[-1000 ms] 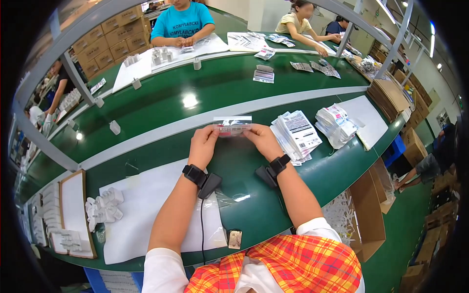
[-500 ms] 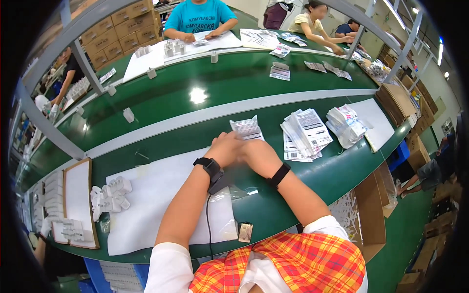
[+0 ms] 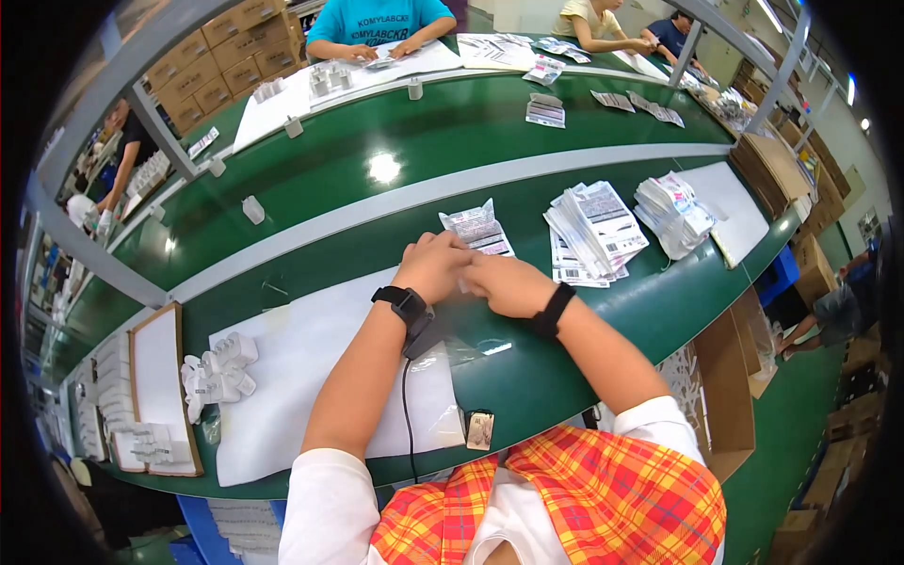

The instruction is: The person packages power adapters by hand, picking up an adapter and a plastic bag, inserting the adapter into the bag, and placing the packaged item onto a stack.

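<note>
Head view, looking down on a green bench [image 3: 527, 377]: both hands meet at centre, knuckles nearly touching. L hand [image 3: 435, 266] is curled, fingers bunched together and pressed down on the near edge of a clear plastic packet [image 3: 478, 229] with a printed white insert. R hand [image 3: 508, 284] sits just beside it at 3 o'clock, fingers folded under; what the tips pinch, can't tell, they're hidden by the knuckles. The packet lies flat on the green top, poking out from the hands toward 12 o'clock, tilted a bit left.

L wrist wears a black watch-type device [image 3: 403, 303] with a thin black cable [image 3: 407, 414] running back toward 6 o'clock. R wrist has a black band [image 3: 553, 310].

At 2 o'clock from the hands, near them, a fanned stack of printed leaflets [image 3: 593, 231]; further out in the same direction, a heap of bagged packets [image 3: 672, 213]. At 8 o'clock, a white sheet [image 3: 311, 367] covers the bench, w/ a cluster of small white plastic parts [image 3: 215, 375] at its left edge. A small card-like item [image 3: 479, 429] lies at 6 o'clock by the bench edge. Across the belt at 12 o'clock, other people's hands work at their own papers, well apart from this pair.
</note>
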Demonstrator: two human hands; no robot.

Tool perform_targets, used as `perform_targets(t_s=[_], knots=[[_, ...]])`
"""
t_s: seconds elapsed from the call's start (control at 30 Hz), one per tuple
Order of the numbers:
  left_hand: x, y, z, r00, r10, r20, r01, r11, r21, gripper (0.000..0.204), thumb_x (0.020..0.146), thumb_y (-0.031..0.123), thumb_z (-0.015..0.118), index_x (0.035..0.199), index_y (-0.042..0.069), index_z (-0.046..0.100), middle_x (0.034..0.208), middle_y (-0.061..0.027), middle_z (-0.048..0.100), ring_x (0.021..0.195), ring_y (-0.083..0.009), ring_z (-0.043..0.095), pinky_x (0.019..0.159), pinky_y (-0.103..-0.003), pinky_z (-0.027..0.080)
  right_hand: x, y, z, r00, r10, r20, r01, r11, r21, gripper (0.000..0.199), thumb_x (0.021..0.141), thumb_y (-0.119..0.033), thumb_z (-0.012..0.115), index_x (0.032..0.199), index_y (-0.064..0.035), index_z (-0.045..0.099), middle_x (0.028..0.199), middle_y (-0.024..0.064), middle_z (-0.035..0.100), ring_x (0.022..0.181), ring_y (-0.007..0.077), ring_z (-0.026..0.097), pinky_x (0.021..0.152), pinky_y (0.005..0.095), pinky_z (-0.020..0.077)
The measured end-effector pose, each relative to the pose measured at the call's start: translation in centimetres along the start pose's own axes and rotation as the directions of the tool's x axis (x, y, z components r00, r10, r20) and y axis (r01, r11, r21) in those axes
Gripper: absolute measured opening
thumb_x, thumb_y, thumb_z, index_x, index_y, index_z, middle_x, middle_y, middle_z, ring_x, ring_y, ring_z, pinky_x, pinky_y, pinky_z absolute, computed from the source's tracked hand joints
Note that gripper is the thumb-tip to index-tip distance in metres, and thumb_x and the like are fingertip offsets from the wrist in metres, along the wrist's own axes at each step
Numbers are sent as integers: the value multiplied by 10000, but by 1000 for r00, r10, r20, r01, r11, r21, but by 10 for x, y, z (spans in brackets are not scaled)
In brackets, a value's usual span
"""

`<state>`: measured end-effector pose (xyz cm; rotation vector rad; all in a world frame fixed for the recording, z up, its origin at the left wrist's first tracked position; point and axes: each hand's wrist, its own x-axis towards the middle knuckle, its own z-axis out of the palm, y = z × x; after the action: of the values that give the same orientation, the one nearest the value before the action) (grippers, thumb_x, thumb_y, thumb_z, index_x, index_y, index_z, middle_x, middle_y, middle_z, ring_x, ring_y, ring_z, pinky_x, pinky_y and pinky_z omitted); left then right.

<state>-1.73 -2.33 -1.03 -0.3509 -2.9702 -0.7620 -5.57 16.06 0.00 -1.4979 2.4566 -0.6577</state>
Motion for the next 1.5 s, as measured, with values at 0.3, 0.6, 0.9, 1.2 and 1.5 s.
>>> perform_targets(t_s=[0.3, 0.6, 0.9, 1.2, 1.5], knots=[[-10, -2, -13, 998, -47, 45, 51, 993, -102, 335, 783, 153, 627, 1103, 222, 692, 1185, 13, 601, 1091, -255, 484, 975, -371, 329, -305, 110, -68, 392, 648, -653, -47, 723, 689, 134, 919, -65, 504, 1050, -45, 530, 861, -17, 486, 700, 65, 437, 625, 211, 376], [5, 27, -19, 997, -44, -66, 46, 999, 19, 262, 704, 139, 707, 966, 145, 692, 1107, -13, 640, 1004, -247, 501, 914, -361, 359, -555, 186, 144, -339, 689, -640, -900, -39, 434, 542, 871, -119, 573, 1370, 19, 410, 1360, 253, 469, 1285, 371, 430, 1053, 394, 368], [-7, 22, -21, 998, 0, -70, 23, 943, 332, 335, 722, 183, 677, 1056, 165, 673, 1078, -26, 596, 1007, -239, 484, 884, -382, 359, -104, -11, -133, 785, 196, -587, -158, 981, 116, 391, 880, -72, 544, 1269, -48, 517, 1211, 112, 572, 1069, 204, 554, 958, 318, 407], [-10, 3, -5, 992, -86, -94, 112, 943, 315, 490, 823, 424, 635, 1251, 189, 597, 1267, -40, 507, 1089, -259, 452, 921, -405, 358, 69, 52, -56, 957, 263, 121, -228, 943, -243, 716, 750, -111, 712, 1380, -144, 373, 1214, 273, 522, 1061, 433, 555, 906, 451, 470], [-4, -6, 1, 988, -132, -82, 146, 971, 190, 625, 827, 449, 601, 1360, 149, 475, 1410, -69, 412, 1193, -299, 412, 1010, -431, 324, 84, 123, -129, 850, 231, -474, -382, 889, -251, 707, 704, -123, 745, 1333, -104, 424, 1131, 241, 583, 1026, 372, 574, 887, 422, 464]])
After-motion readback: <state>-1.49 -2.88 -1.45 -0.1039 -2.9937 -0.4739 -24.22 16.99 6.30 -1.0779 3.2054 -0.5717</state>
